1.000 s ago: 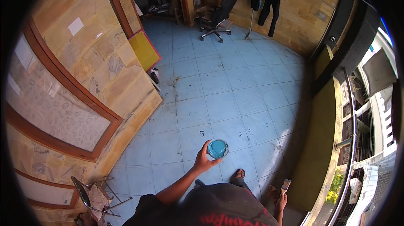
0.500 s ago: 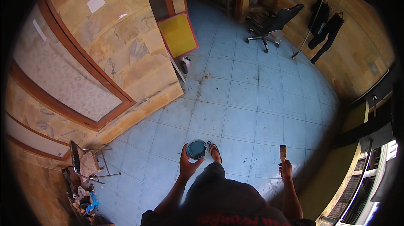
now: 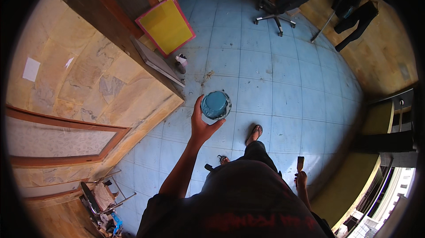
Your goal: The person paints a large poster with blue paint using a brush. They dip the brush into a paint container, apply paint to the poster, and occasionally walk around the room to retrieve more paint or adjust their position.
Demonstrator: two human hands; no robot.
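My left hand [image 3: 201, 125] grips a round clear container [image 3: 215, 105] of blue paint, held out in front of me above the tiled floor [image 3: 284, 96]; dark smears line its inner rim. Down to my right, my right hand [image 3: 301, 178] is closed on the handle of a flat paintbrush [image 3: 300, 163], bristles pointing forward. Below, my two sandalled feet show on the blue tiles.
Ahead left stand a yellow board [image 3: 164, 25], a leaning panel [image 3: 155, 63] and a bottle [image 3: 181, 63] by the wall corner [image 3: 175, 98]. Beyond are an office chair [image 3: 287, 5] and hanging dark clothes [image 3: 354, 25]. A folding chair [image 3: 99, 196] with clutter is lower left; railing and window are right.
The view has swung away from the window as I moved forward toward the corner. My left hand has risen in the view with the container, and my feet have shifted.
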